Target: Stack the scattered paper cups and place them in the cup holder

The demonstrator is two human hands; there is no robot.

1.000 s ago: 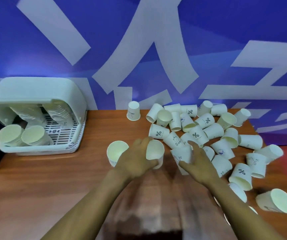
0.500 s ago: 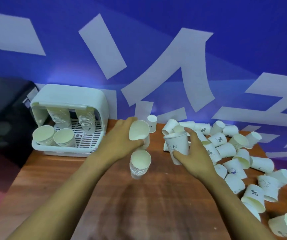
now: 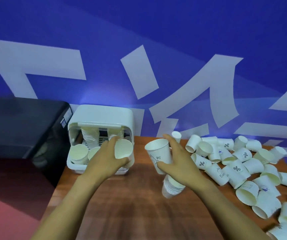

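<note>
The white cup holder (image 3: pixel 101 116) just beyond the left hand (image 3: pixel 107 157) holds two hanging stacks at the back and two open-mouthed stacks in front. The left hand grips a cup (image 3: pixel 123 149), now carried over to the holder's front from above the worktop (image 3: pixel 130 213). The right hand (image 3: pixel 177 163) grips a "Hi" cup (image 3: pixel 158 154), with a short stack (image 3: pixel 171 187) below it and loose cups (image 3: pixel 243 168) to its right.

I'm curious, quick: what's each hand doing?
Left hand: holding a cup.
Right hand: holding a "Hi" cup.
</note>
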